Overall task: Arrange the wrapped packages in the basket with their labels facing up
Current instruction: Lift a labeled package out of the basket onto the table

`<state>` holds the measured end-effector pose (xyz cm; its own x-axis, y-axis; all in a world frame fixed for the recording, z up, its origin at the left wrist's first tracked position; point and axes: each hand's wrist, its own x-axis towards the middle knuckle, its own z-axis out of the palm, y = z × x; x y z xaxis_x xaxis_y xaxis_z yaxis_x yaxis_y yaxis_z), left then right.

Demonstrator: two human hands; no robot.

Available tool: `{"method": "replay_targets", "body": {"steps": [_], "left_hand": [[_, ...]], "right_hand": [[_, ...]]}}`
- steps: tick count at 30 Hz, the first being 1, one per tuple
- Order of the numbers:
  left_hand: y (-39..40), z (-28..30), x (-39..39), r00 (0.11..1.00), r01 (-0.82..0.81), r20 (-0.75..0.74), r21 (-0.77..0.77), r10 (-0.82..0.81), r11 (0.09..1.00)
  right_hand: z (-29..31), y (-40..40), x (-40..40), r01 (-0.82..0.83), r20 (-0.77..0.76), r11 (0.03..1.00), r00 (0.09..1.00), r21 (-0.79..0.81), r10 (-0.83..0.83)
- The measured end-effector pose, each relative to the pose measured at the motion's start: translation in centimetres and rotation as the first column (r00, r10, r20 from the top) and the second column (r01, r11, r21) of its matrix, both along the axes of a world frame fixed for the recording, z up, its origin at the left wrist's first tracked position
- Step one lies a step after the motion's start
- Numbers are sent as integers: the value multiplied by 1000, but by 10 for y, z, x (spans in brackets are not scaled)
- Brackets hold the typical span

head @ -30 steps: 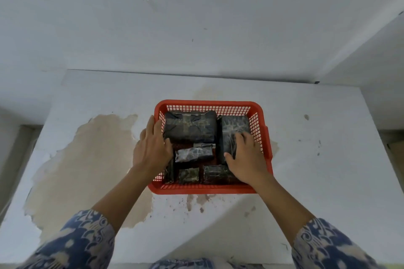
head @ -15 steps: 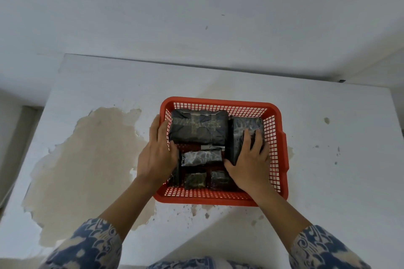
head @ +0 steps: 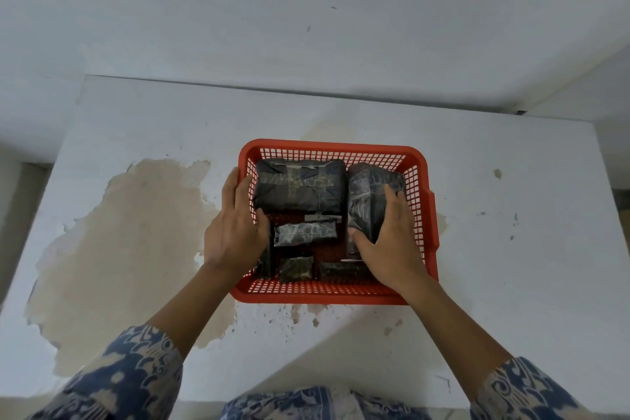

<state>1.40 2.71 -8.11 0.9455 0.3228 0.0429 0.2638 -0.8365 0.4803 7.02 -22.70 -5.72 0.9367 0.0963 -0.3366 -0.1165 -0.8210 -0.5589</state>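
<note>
Your red basket (head: 335,295) sits on the white table (head: 511,266), and it can skid if you push sideways, since only your left hand (head: 235,232) steadies it, gripping the left wall with the thumb inside. The big taped package (head: 300,186) fills the back left; no printed label shows on top, so it may be lying face down, and turning it in that tight space could knock its neighbours over. Your right hand (head: 388,242) grasps the tall package (head: 371,196) along the right wall, thumb at its near end. Its glossy wrap looks slippery; lift carelessly and it may slide out or catch the mesh. The middle package (head: 305,233) lies just beside it and could shift. The two small packages (head: 296,268) at the front are easiest to bury or flip unnoticed.
</note>
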Motion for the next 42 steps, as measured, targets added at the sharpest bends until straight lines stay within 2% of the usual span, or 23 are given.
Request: {"method": "replay_targets", "body": {"steps": [5, 8, 11, 14, 19, 23, 30, 32, 39, 42], "left_hand": [[-1, 1, 0, 1000, 0, -9, 13, 1, 1000], [0, 1, 0, 1000, -1, -21, 16, 2, 1000], [1, 0, 0, 1000, -6, -29, 23, 7, 1000], [1, 0, 0, 999, -5, -31, 38, 6, 999], [0, 5, 1, 999, -17, -50, 61, 21, 998], [-3, 10, 0, 997, -21, -67, 87, 27, 996], [-3, 8, 2, 997, -19, -68, 159, 30, 987], [-1, 4, 2, 998, -19, -60, 182, 31, 983], [0, 1, 4, 996, -19, -82, 210, 37, 978], [-1, 2, 5, 996, -17, -85, 229, 38, 973]], "right_hand": [[16, -5, 1, 76, 36, 963, 995, 257, -88], [26, -12, 3, 149, -12, 905, 987, 398, -157], [34, -21, 5, 272, -148, 772, 962, 574, -228], [40, -32, 7, 396, -292, 623, 918, 675, -267], [49, -63, 5, 462, -436, 416, 885, 783, -163], [63, -92, -1, 497, -470, 256, 867, 829, -162], [64, -153, -3, 518, -491, 6, 815, 856, -309], [57, -166, -1, 522, -497, -20, 798, 853, -341], [24, -181, -8, 651, -592, -1, 688, 759, -420], [10, -181, -6, 693, -653, -61, 643, 719, -400]]}}
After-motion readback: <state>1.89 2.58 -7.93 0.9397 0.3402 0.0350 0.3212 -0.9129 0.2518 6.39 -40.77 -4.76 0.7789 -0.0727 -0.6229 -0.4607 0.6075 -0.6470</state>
